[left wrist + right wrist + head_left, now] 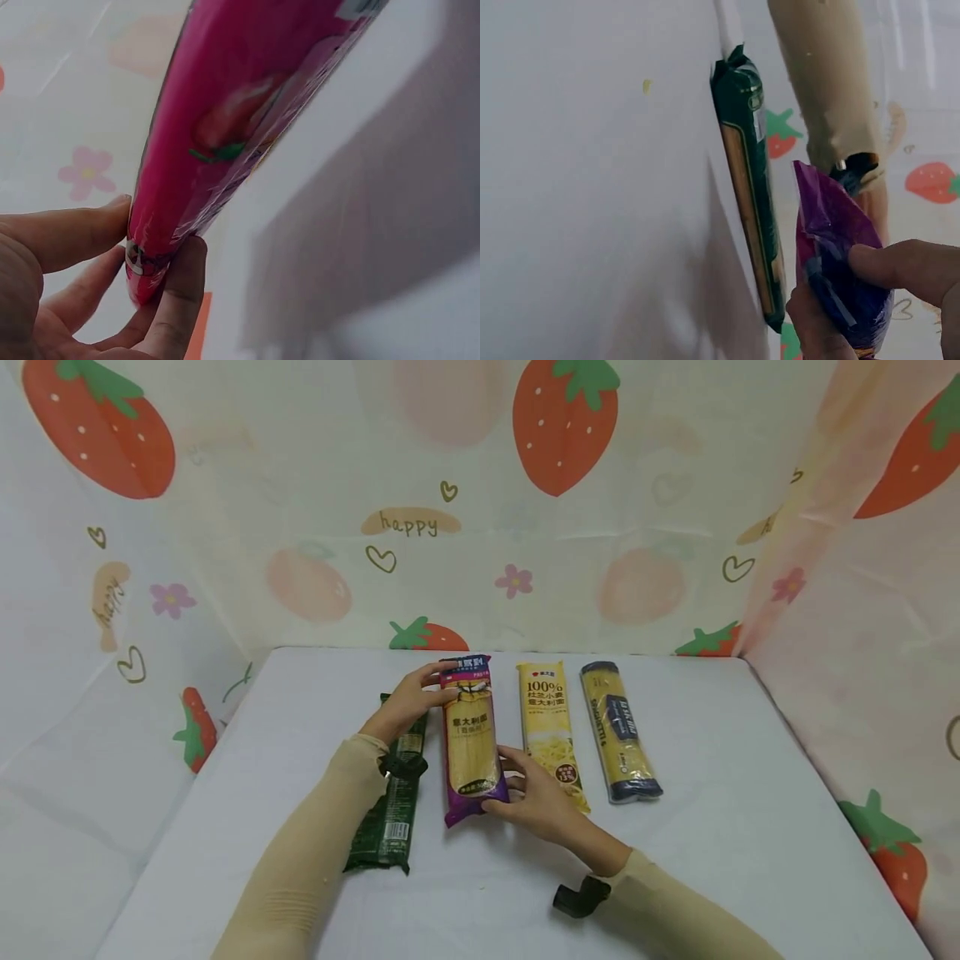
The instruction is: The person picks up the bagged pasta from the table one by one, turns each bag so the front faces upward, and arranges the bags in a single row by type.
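Left of centre: green packet (381,837), partly hidden. Your left hand (407,702) has its fingers (184,289) pinching the upper end of the purple packet (472,747), mid-frame. Your right hand (543,803) clamps its lower end. Expect it fairly light, film slippery, strands stiff but likely to snap; support both ends, don't bend. Right of centre: yellow packet (546,727), blue-ended packet (621,735).

- l sleeve (300,835): long, beige, w/ faint ribbed creases
- r sleeve (686,902): same beige, long
- l wrist unit (405,767): small, blk
- r wrist unit (581,898): blk, angled, approx l-shaped
- hands (543,800) bare
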A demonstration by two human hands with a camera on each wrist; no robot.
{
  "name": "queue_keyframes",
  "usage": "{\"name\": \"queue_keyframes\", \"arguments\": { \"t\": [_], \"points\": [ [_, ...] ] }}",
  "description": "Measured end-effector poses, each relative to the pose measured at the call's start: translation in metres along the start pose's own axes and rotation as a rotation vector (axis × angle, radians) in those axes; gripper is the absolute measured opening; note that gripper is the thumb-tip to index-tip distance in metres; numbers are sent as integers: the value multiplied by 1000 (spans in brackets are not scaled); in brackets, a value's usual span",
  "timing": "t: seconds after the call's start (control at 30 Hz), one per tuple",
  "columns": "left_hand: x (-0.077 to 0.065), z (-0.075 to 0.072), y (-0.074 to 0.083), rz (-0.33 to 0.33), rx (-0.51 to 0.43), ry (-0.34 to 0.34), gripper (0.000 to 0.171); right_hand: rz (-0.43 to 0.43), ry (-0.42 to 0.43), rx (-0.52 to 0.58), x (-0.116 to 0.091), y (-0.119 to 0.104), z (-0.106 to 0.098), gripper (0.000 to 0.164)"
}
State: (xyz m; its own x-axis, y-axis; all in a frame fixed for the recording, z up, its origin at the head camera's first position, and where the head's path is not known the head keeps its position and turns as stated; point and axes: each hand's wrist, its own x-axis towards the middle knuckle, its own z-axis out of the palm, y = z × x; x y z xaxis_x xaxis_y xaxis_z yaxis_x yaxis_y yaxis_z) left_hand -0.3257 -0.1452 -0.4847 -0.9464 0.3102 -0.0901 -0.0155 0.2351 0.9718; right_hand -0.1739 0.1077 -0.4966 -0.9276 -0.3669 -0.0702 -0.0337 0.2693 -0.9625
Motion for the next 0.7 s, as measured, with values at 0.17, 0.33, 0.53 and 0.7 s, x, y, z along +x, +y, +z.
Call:
{"name": "queue_keyframes", "arguments": {
  "t": [0.17, 0.33, 0.53, 0.7],
  "points": [
    [5, 2, -4, 6, -7, -4, 62, -1, 23, -14, 3, -1, 3, 85],
    [11, 6, -8, -32, -21, 7, 59, -5, 50, -67, 5, -1, 4, 84],
    [22, 10, -6, -75, -10, 25, 58, 9, 75, -106, 10, 2, 5, 83],
    [29, 11, -7, -94, 26, 18, 58, 20, 66, -99, 15, 4, 6, 82]
  ]
}}
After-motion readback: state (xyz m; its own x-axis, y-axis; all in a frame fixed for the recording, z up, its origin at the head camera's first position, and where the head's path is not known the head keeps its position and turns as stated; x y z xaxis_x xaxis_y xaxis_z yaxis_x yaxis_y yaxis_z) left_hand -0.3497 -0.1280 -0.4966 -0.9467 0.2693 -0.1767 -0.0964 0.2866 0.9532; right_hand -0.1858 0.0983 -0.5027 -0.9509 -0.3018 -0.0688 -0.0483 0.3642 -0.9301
